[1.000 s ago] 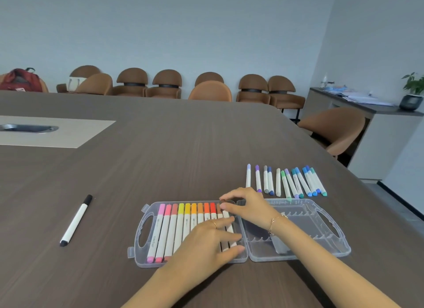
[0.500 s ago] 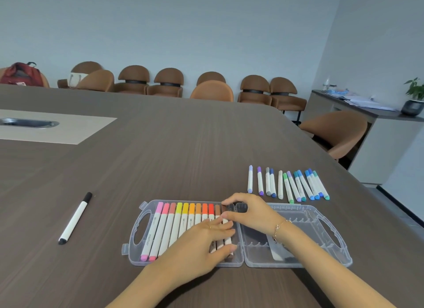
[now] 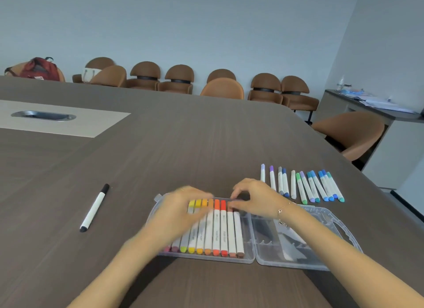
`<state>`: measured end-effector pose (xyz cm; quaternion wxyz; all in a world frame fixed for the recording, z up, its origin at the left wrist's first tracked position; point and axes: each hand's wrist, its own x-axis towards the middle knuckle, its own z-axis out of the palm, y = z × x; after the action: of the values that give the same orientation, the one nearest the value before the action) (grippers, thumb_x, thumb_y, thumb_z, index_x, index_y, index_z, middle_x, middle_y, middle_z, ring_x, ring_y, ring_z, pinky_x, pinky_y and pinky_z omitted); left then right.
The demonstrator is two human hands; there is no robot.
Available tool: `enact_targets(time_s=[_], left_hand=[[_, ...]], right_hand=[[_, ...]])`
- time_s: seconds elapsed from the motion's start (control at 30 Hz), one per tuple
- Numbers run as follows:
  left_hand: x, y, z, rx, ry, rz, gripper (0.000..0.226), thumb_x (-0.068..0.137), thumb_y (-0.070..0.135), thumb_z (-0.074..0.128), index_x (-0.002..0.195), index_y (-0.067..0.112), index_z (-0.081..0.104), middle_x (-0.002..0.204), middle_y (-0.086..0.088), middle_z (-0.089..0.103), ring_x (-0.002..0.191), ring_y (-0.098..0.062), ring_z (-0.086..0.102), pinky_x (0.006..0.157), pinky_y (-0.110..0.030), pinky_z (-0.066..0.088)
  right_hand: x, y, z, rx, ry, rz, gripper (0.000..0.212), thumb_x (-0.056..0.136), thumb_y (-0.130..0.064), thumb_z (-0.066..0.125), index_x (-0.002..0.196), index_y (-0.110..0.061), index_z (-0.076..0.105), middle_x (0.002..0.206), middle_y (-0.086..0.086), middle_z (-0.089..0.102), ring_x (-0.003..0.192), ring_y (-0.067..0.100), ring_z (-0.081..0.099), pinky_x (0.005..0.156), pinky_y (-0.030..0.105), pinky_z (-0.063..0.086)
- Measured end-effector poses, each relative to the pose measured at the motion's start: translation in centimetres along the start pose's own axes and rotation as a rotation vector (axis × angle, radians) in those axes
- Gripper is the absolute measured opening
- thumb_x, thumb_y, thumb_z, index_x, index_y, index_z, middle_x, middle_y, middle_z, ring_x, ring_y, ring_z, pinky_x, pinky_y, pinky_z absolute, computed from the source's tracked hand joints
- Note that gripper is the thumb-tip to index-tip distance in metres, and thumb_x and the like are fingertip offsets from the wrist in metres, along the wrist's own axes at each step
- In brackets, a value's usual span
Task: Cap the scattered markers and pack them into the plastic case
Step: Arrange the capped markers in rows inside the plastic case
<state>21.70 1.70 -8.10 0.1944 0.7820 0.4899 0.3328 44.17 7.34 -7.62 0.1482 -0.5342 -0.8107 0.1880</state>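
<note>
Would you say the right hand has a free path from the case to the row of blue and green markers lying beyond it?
Probably yes. The right hand sits at the far edge of the plastic case, and the row of loose markers lies just beyond it on bare table, with nothing between them.

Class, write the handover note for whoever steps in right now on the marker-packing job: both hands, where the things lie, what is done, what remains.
Left hand: blurred, fingers flat over the warm-coloured markers in the left half of the plastic case.
Right hand: fingertips curled at the far ends of the rightmost packed markers; grip unclear.
Done: pink to brown markers, capped, lie in a row in the left half.
Left: the right half holds no markers; the blue, green and purple markers lie in a row on the table beyond the case. A black-capped pen lies apart, left.
</note>
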Motion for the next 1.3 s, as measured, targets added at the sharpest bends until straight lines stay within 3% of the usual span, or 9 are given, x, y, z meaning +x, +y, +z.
enact_targets(time_s=[0.13,0.3,0.47,0.6,0.77,0.9,1.1,1.2,1.3], left_hand=[[-2.5,-7.9,-8.5,0.330,0.565,-0.471,0.032,0.080,0.030,0.071,0.110,0.017,0.068,0.103,-0.006,0.059,0.100,-0.027,0.056,0.083,-0.033,0.046],[-4.5,-12.8,-9.8,0.400,0.254,-0.943,0.046,0.079,0.041,0.069,0.104,0.005,0.057,0.105,-0.014,0.053,0.098,-0.031,0.053,0.081,-0.040,0.050],[-3.6,-11.8,-9.0,0.266,0.223,-0.829,0.016,0.080,0.021,0.060,0.080,0.005,0.062,0.076,-0.010,0.067,0.069,-0.026,0.065,0.061,-0.029,0.050],[-2.5,-8.4,-7.5,0.097,0.244,-0.665,0.014,0.084,0.025,0.063,0.074,0.016,0.062,0.071,0.000,0.067,0.062,-0.008,0.058,0.055,-0.015,0.043],[-1.4,-2.2,-3.7,-0.060,0.240,-0.364,0.017,0.086,0.029,0.066,0.100,0.028,0.056,0.083,0.014,0.061,0.068,-0.002,0.060,0.061,-0.009,0.045],[-0.6,2.9,0.7,-0.272,-0.054,-0.142,0.046,0.081,0.021,0.072,0.120,0.038,0.054,0.101,0.016,0.059,0.077,-0.003,0.064,0.076,-0.014,0.053],[0.8,5.0,6.6,0.037,-0.199,0.091,0.030,0.080,0.033,0.073,0.108,0.025,0.069,0.109,0.010,0.056,0.092,0.000,0.057,0.087,-0.012,0.046],[0.5,4.4,6.7,0.172,-0.216,0.257,0.037,0.084,0.044,0.063,0.118,0.029,0.065,0.129,0.018,0.050,0.120,0.001,0.043,0.099,0.002,0.021],[-0.3,4.3,5.8,0.206,-0.293,0.330,0.046,0.086,0.060,0.044,0.112,0.032,0.069,0.121,0.019,0.061,0.115,0.005,0.050,0.093,0.009,0.012]], right_hand=[[4.7,-4.5,1.1,0.013,0.041,-0.102,0.013,0.090,-0.028,0.060,0.100,-0.022,0.067,0.099,-0.008,0.058,0.096,0.010,0.058,0.091,0.027,0.047],[9.9,-11.6,6.2,-0.042,-0.180,-0.263,0.020,0.093,-0.026,0.054,0.107,-0.017,0.065,0.110,0.002,0.054,0.100,0.015,0.057,0.094,0.028,0.044],[12.3,-16.3,10.0,0.156,-0.208,-0.214,0.035,0.095,-0.031,0.054,0.127,-0.017,0.055,0.118,0.006,0.062,0.103,0.017,0.060,0.088,0.023,0.044],[12.1,-16.8,10.5,0.549,-0.071,-0.028,0.032,0.088,-0.035,0.062,0.117,-0.023,0.056,0.108,0.011,0.066,0.095,0.022,0.065,0.089,0.039,0.054],[7.3,-12.5,5.2,0.739,0.176,0.053,0.030,0.087,-0.022,0.066,0.111,-0.019,0.049,0.085,0.004,0.072,0.070,0.011,0.067,0.080,0.030,0.057],[1.8,-5.5,0.5,0.852,0.225,0.179,0.038,0.082,-0.019,0.073,0.108,-0.009,0.048,0.082,0.011,0.073,0.070,0.015,0.071,0.071,0.025,0.059],[-2.2,1.6,0.5,0.669,0.205,0.294,0.037,0.080,-0.033,0.073,0.106,-0.015,0.054,0.084,0.004,0.073,0.077,0.014,0.065,0.074,0.024,0.051],[-2.1,2.2,1.4,0.612,0.187,0.222,0.033,0.080,-0.035,0.072,0.103,-0.017,0.058,0.093,-0.001,0.067,0.084,0.010,0.061,0.075,0.018,0.048],[-2.2,2.6,2.3,0.307,0.152,0.152,0.033,0.078,-0.049,0.067,0.099,-0.024,0.061,0.105,-0.009,0.060,0.107,0.008,0.047,0.090,0.023,0.041]])
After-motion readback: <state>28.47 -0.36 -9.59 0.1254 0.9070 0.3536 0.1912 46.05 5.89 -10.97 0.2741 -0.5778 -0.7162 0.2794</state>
